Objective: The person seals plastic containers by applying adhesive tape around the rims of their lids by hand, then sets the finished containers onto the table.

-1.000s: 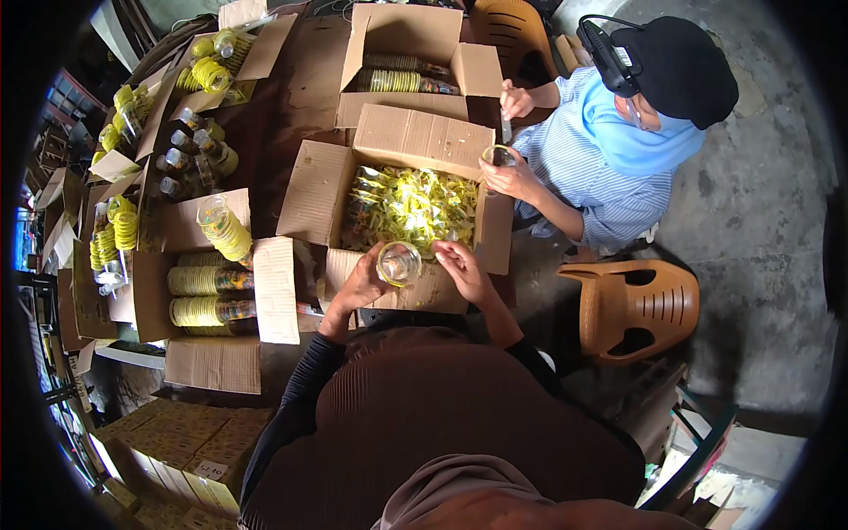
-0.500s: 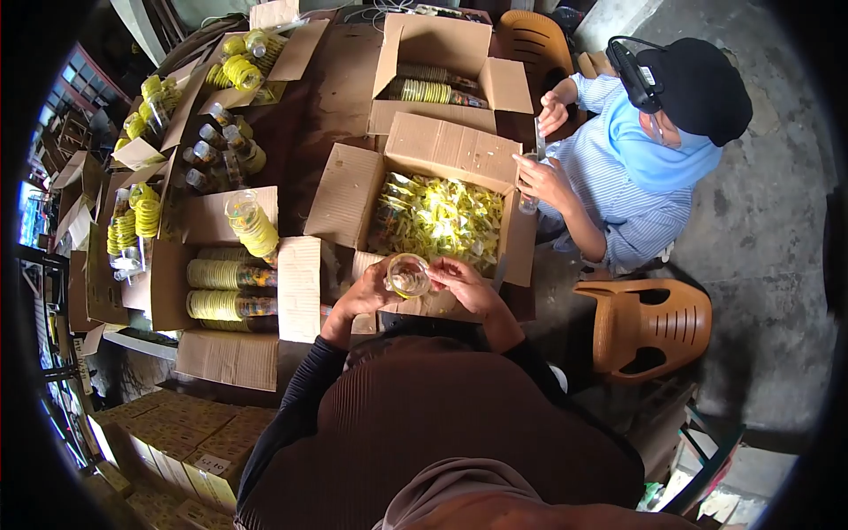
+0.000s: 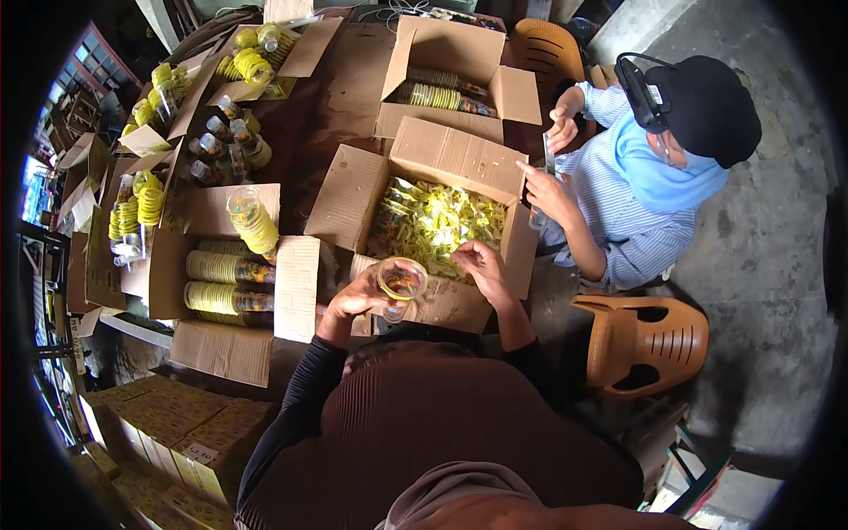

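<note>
- Head view: the left hand [image 3: 356, 296] had its fingers clamped on the side of a clear cup [image 3: 395, 302], whose mouth faced up beside the near edge of the open carton [image 3: 349, 199].
- The right hand [image 3: 484, 269] was by that carton's near right corner, over the crinkled yellow pieces [image 3: 442, 221]; its fingers were bent, and whether they pinched anything could not be told.
- A light hold around the wall, clear of the rim, seemed best; a hard squeeze could have bent thin plastic.
- Keeping the mouth level and open to the right hand looked sensible, as did a fingertip pick from the top of the loose heap, without dragging neighbours over the edge.
- A leaning cup stack [image 3: 253, 228] at the left carton's [image 3: 296, 283] far right corner called for care with the left elbow.
</note>
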